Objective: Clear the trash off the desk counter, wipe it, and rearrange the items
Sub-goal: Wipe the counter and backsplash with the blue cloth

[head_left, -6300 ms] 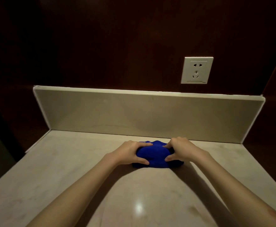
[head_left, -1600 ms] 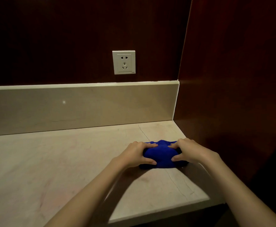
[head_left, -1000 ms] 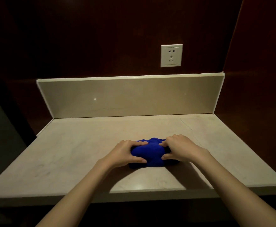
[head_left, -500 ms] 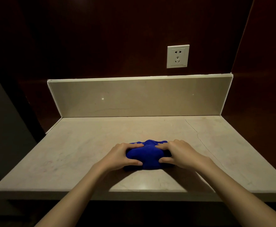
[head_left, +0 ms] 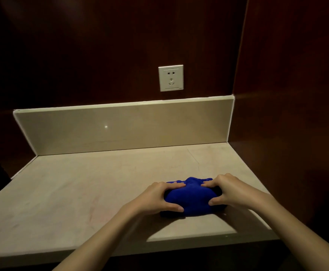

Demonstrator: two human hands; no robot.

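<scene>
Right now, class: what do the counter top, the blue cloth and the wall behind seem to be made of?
Counter top: likely polished stone or marble, pale, veined, with a hairline crack.
Blue cloth: soft fabric, perhaps microfibre; it bunches and looks matte.
Wall: seemingly dark wood panelling or veneer, with a faint sheen.

Half a second ago the bunched blue cloth (head_left: 190,200) sat near the middle of the surface (head_left: 81,184); now it lies toward the right front corner. The left hand (head_left: 156,199) and right hand (head_left: 228,192) have slid rightward with it.
</scene>
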